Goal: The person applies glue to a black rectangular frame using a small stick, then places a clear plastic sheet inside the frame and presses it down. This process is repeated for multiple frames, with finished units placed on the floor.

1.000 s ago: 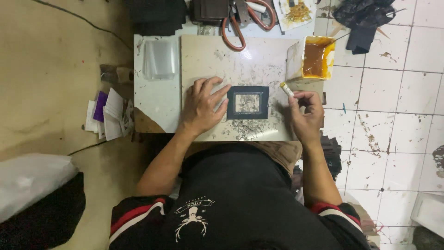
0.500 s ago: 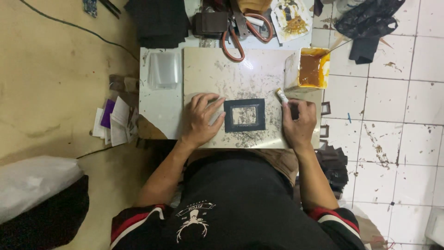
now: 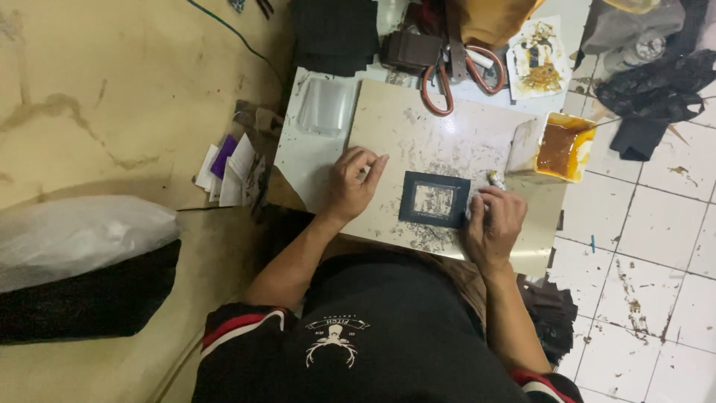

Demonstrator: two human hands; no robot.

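Two hands flank the dark square frame (image 3: 435,199) on the stained board (image 3: 447,130): left hand (image 3: 350,183), lifted off its left edge since earlier, loosely curled; right hand (image 3: 492,224) pinching a small brush (image 3: 494,178) at its right edge.

Head view, straight down, mid-distance

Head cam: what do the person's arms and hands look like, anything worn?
Both hands bare: left hand, right hand. No gloves; no rings or watch that I can make out. Forearms bare. Black short sleeves with red and white stripes near the cuffs.
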